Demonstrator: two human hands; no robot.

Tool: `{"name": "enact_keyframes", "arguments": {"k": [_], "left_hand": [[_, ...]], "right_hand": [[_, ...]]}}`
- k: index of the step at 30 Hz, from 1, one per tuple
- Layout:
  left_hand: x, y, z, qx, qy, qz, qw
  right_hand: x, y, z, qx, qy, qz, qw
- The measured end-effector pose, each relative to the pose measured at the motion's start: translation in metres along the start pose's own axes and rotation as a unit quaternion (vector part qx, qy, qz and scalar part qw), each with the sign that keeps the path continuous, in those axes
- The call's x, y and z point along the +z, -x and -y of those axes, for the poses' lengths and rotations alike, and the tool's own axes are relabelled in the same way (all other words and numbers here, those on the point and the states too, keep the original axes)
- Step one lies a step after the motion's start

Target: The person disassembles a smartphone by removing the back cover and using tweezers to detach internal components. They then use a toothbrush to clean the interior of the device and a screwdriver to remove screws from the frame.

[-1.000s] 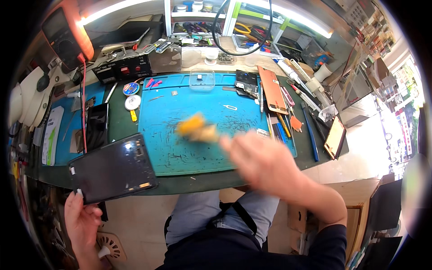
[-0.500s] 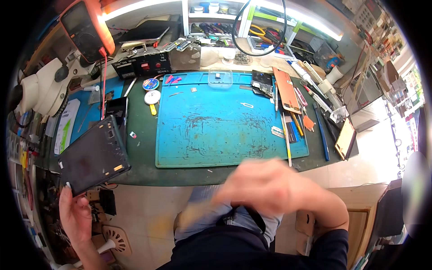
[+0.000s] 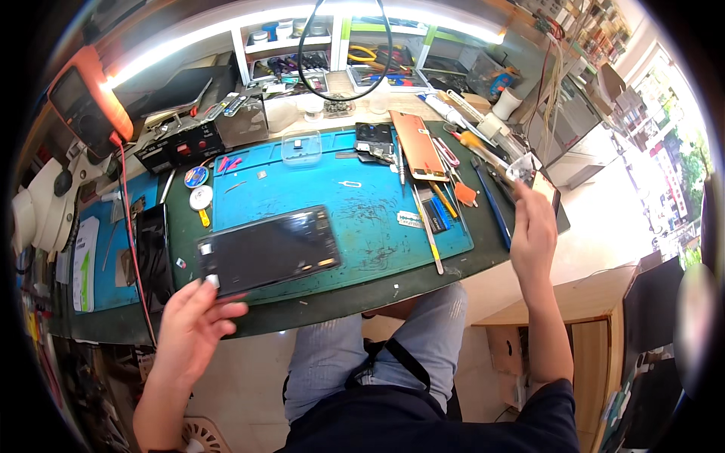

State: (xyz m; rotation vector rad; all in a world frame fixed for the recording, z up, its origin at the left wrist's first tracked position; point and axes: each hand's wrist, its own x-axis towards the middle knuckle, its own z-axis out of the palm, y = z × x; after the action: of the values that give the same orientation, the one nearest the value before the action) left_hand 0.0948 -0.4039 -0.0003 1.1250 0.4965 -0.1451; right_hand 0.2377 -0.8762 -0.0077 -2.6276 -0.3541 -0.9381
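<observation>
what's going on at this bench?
A person's left hand holds a dark, flat, rectangular device panel by its near left corner, over the left part of a blue rectangular work mat. The right hand is at the bench's right side, its fingers near a yellow-ended, stick-like tool; whether they grip it is unclear. A copper-coloured, flat rectangular panel lies at the mat's far right.

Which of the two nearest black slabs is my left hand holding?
The gold-patched slab, its left corner in your left hand; the other slab lies left of the large blue mat, untouched.
</observation>
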Motion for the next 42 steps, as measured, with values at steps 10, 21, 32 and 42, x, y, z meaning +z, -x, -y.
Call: {"name": "enact_keyframes", "arguments": {"k": [10,21,32,42], "left_hand": [[0.030,-0.031,-0.007,-0.097,-0.109,0.055,0.988],[0.029,-0.020,-0.049,-0.084,-0.480,0.047,0.872],[0.075,-0.058,-0.031,0.371,-0.645,0.162,0.648],[0.117,-0.140,-0.001,0.373,-0.540,0.147,0.740]], "right_hand": [[0.021,-0.002,0.005,-0.055,0.140,-0.013,0.989],[0.046,0.000,0.084,-0.108,-0.069,0.189,0.974],[0.025,-0.007,0.063,0.208,-0.569,0.300,0.737],[0.043,0.002,0.081,0.174,-0.629,0.339,0.678]]}}
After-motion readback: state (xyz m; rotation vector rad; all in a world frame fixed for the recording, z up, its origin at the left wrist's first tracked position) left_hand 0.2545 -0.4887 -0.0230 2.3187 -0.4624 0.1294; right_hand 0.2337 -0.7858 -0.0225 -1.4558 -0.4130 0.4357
